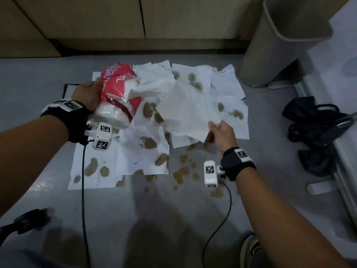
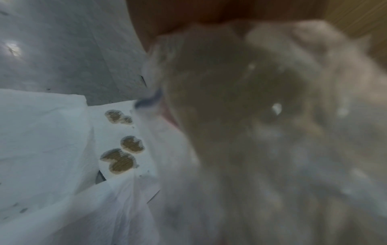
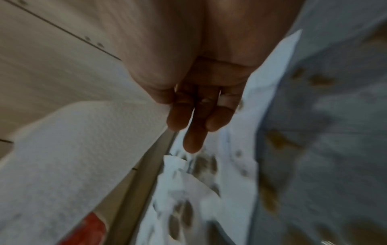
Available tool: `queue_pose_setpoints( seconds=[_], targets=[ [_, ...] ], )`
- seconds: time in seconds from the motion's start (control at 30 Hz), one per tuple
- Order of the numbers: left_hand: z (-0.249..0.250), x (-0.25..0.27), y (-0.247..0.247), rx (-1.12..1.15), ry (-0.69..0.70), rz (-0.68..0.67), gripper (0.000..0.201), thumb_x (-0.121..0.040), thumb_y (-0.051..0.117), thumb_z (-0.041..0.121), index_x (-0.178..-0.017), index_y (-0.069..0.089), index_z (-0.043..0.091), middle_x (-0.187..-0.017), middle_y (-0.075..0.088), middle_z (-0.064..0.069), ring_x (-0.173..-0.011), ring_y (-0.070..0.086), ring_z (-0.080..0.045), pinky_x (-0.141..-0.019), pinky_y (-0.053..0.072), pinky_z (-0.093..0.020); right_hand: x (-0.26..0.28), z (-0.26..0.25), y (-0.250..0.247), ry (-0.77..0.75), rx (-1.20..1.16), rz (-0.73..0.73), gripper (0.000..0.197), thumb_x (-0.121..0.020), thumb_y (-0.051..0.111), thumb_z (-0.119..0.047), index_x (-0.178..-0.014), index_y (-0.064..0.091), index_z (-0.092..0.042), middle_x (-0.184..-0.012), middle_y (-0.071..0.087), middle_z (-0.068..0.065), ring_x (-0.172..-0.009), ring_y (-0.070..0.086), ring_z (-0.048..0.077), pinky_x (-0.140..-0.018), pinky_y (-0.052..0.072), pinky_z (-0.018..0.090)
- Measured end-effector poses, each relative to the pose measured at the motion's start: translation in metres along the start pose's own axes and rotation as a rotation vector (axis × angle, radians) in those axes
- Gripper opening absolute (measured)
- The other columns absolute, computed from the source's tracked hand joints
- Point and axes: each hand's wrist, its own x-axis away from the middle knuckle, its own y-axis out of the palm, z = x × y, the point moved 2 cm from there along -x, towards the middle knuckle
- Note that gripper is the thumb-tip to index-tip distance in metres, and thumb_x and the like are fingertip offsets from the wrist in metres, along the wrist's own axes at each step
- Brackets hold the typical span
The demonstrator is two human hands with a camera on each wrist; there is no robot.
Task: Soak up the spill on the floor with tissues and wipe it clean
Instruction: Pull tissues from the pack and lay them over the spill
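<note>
My left hand (image 1: 87,95) grips a red and clear tissue pack (image 1: 116,89) held above the floor; in the left wrist view the pack (image 2: 261,124) is a close blur. A white tissue sheet (image 1: 185,111) stretches from the pack's opening to my right hand (image 1: 220,134), which pinches its near corner. The right wrist view shows the fingers (image 3: 194,119) at the edge of that sheet (image 3: 73,157). Several tissues (image 1: 119,163) lie spread on the grey floor, blotched with brown stains (image 2: 121,159). Bare brown spill drops (image 1: 183,171) sit on the floor just in front of the sheets.
A grey bin (image 1: 280,41) stands at the back right beside wooden cabinets (image 1: 96,20). Black fabric (image 1: 316,128) lies by a metal frame (image 1: 345,151) on the right. My shoe (image 1: 251,248) and trailing wrist cables (image 1: 83,190) are in the foreground.
</note>
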Motion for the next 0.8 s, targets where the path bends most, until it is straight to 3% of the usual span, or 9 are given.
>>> queue_pose_setpoints(
  seconds=[0.1,0.2,0.27,0.37,0.43,0.5,0.6,0.67,0.8],
  targets=[
    [-0.001,0.000,0.005,0.086,0.011,-0.005,0.055,-0.091,0.050,0.063,-0.116,0.072,0.019,-0.114,0.071,-0.008,-0.109,0.065,-0.027,-0.104,0.048,-0.038,0.004,0.041,0.012,0.078,0.119,-0.084,0.039,-0.094,0.061,-0.037,-0.100,0.064,0.001,-0.095,0.069,0.026,-0.080,0.067,0.035,-0.078,0.054,0.050],
    [0.002,0.001,0.011,0.076,0.027,-0.052,0.064,-0.083,0.046,0.074,-0.112,0.073,0.023,-0.110,0.073,-0.008,-0.105,0.067,-0.029,-0.103,0.049,-0.044,0.014,0.060,0.019,0.153,0.075,-0.182,0.015,-0.098,0.058,-0.022,-0.107,0.067,-0.015,-0.086,0.071,0.019,-0.062,0.064,0.035,-0.063,0.053,0.044],
    [0.005,0.003,0.015,0.102,0.018,-0.077,0.067,-0.080,0.046,0.076,-0.111,0.073,0.024,-0.108,0.074,-0.008,-0.104,0.068,-0.030,-0.102,0.050,-0.044,0.014,0.073,0.019,0.129,0.126,-0.220,0.016,-0.099,0.057,-0.022,-0.105,0.069,-0.015,-0.088,0.070,0.022,-0.063,0.064,0.031,-0.066,0.054,0.043],
    [0.009,0.008,0.019,0.082,0.024,-0.099,0.062,-0.088,0.045,0.070,-0.114,0.072,0.021,-0.105,0.074,-0.005,-0.099,0.069,-0.026,-0.100,0.051,-0.040,0.002,0.104,0.014,0.036,0.351,-0.282,0.038,-0.091,0.054,-0.051,-0.105,0.067,-0.020,-0.093,0.074,0.004,-0.085,0.070,0.024,-0.085,0.056,0.044],
    [0.009,0.008,0.020,0.097,0.022,-0.104,0.062,-0.090,0.044,0.069,-0.114,0.072,0.020,-0.104,0.075,-0.005,-0.096,0.069,-0.025,-0.097,0.051,-0.036,-0.004,0.118,0.010,0.023,0.425,-0.308,0.050,-0.082,0.051,-0.069,-0.108,0.062,-0.027,-0.089,0.073,-0.001,-0.081,0.069,0.020,-0.082,0.056,0.046],
    [0.009,0.010,0.018,0.089,0.027,-0.115,0.063,-0.089,0.044,0.071,-0.112,0.072,0.020,-0.102,0.075,-0.005,-0.095,0.069,-0.026,-0.096,0.051,-0.036,-0.003,0.111,0.007,-0.009,0.486,-0.305,0.051,-0.082,0.059,-0.069,-0.110,0.060,-0.027,-0.083,0.069,0.000,-0.075,0.066,0.020,-0.078,0.056,0.044],
    [0.004,0.006,0.016,0.108,0.014,-0.113,0.072,-0.075,0.046,0.081,-0.108,0.073,0.024,-0.101,0.076,-0.004,-0.098,0.070,-0.029,-0.101,0.051,-0.045,-0.002,0.100,0.002,-0.083,0.692,-0.057,0.069,-0.083,0.073,-0.050,-0.140,0.045,-0.021,-0.121,0.059,0.007,-0.111,0.056,0.027,-0.096,0.047,0.047],
    [0.000,0.002,0.015,0.115,0.019,-0.109,0.072,-0.071,0.047,0.083,-0.104,0.074,0.025,-0.101,0.076,-0.005,-0.099,0.070,-0.031,-0.101,0.051,-0.048,0.005,0.084,0.003,-0.150,0.823,0.159,0.084,-0.084,0.070,-0.052,-0.150,0.032,-0.018,-0.148,0.040,0.012,-0.136,0.039,0.031,-0.112,0.034,0.050],
    [0.002,0.003,0.016,0.120,0.037,-0.110,0.070,-0.073,0.046,0.082,-0.099,0.074,0.024,-0.101,0.075,-0.009,-0.099,0.070,-0.033,-0.100,0.051,-0.050,0.023,0.060,0.044,-0.396,0.972,0.022,0.069,-0.097,0.045,-0.054,-0.155,0.024,-0.021,-0.165,0.012,0.008,-0.150,0.015,0.029,-0.120,0.019,0.050]
  ],
)
